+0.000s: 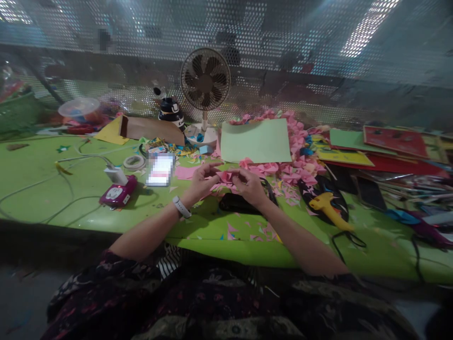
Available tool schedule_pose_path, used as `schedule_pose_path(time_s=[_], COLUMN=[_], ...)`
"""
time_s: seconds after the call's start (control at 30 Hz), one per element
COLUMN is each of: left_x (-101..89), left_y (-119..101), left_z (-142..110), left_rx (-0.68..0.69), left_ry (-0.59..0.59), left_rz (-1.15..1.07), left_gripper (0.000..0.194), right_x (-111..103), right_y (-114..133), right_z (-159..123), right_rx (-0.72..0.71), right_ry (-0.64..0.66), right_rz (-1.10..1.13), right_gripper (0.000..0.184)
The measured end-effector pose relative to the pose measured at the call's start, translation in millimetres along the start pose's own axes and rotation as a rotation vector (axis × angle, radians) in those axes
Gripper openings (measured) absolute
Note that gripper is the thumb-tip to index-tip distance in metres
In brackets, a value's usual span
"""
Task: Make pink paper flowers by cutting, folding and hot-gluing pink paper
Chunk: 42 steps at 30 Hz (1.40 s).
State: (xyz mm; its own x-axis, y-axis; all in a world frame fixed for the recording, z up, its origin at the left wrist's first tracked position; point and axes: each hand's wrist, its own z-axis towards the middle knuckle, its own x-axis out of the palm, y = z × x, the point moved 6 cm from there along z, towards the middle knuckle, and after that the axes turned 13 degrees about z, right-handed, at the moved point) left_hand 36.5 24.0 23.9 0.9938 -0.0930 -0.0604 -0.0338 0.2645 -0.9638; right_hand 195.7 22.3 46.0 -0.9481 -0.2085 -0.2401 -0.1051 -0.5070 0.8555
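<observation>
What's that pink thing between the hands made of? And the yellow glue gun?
Pink piece: probably paper, matte, since it looks thin and folded.
Yellow glue gun: likely hard plastic, fairly smooth; its body looks moulded and evenly coloured.

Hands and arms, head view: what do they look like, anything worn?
Left hand and right hand: bare, no gloves; too small to tell about rings. A white wristband, apparently a watch, on the left wrist; none visible on the right. Left sleeve and right sleeve: loose, dark, patterned, leaving the forearms bare.
</observation>
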Motion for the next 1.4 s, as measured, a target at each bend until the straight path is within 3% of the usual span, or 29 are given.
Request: schedule_pose_path(time_s=[0.1,0.23,0.37,0.97,1.13,1.4], left_x=[-0.6,-4.0,-6.2,-3.7,-4.7,-14.9], left_y=[2.9,4.8,8.7,8.4,3.6,-10.5], left_z=[2.4,4.7,6.1,4.6,5.2,8.3], left_rx=[-0.010,-0.056,-0.113,-0.131,-0.010,0.327], left_ry=[0.009,0.040,0.037,0.025,0.045,-0.016], left_rz=[0.053,-0.064,-0.161,-0.199,-0.059,0.372], left_gripper=[0.026,0.029,0.034,0.034,0.030,0.022], right_x=[-0.1,-5.1,-10.3,-8.9,-4.8,-6.1], right_y=[2.3,3.4,-0.4,-3.6,-8.3,-1.7], right_z=[-0.9,-0.3,2.6,4.4,4.7,7.4], right_rx=[0.026,0.137,0.196,0.181,0.179,0.009], right_ry=[-0.003,-0.061,-0.105,-0.089,-0.026,0.080], right_rz=[0.008,0.277,0.437,0.414,0.286,-0.034], right_gripper=[0.022,0.036,0.031,0.025,0.021,0.027])
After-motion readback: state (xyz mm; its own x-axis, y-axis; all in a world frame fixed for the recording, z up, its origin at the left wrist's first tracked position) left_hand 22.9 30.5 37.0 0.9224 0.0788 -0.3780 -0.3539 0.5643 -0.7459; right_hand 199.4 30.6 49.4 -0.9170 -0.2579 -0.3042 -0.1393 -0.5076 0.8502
